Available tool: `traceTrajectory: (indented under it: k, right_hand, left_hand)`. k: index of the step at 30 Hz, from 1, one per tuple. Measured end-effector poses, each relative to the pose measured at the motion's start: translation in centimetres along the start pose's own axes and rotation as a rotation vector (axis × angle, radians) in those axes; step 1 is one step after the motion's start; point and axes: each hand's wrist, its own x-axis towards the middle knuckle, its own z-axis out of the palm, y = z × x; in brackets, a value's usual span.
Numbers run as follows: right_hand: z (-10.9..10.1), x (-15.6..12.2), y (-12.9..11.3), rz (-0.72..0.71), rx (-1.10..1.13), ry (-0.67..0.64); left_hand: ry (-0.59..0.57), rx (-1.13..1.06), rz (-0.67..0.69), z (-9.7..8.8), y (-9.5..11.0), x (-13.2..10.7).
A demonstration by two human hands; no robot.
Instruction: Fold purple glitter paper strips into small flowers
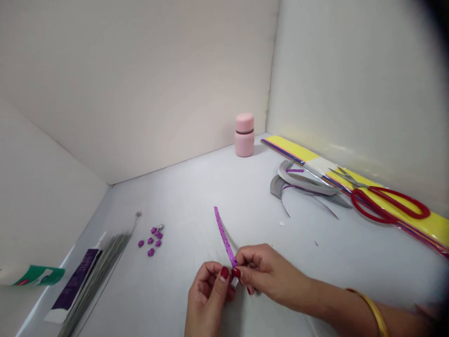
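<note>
Between both hands is a narrow purple paper strip (pixel 223 234) with dark specks, its long end reaching up and away over the table. My left hand (pixel 210 292) pinches the strip's near end, where a small whitish piece shows between the fingers. My right hand (pixel 261 274) is closed on the strip just above, thumb and forefinger together. The fingertips almost touch and hide how the near end is folded. Left of the hands lie several small puffy purple paper stars (pixel 150 252), beside a small pale piece.
Far left are a bundle of thin grey wires (pixel 101 276), a purple-and-white tube (pixel 75 281) and a white-green bottle (pixel 38 275). A pink jar (pixel 244 135) stands at the back. Right are grey paper strips (pixel 308 182), red-handled scissors (pixel 400 199) and a yellow-topped packet of sheets (pixel 291 147).
</note>
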Motion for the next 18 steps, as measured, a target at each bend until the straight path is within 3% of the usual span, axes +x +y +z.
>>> traceTrajectory:
  k: [4, 14, 18]
  right_hand:
    - [0.2, -0.2, 0.2, 0.024, -0.084, -0.059]
    - [0.5, -0.1, 1.2, 0.068, -0.012, -0.052]
    - [0.7, -0.1, 0.8, 0.095, 0.090, -0.061]
  left_hand:
    - [-0.020, 0.109, 0.085, 0.0, 0.1, -0.2]
    - [0.079, 0.011, 0.096, -0.1, -0.7, -0.4]
    - [0.056, -0.040, 0.077, 0.1, -0.5, -0.5]
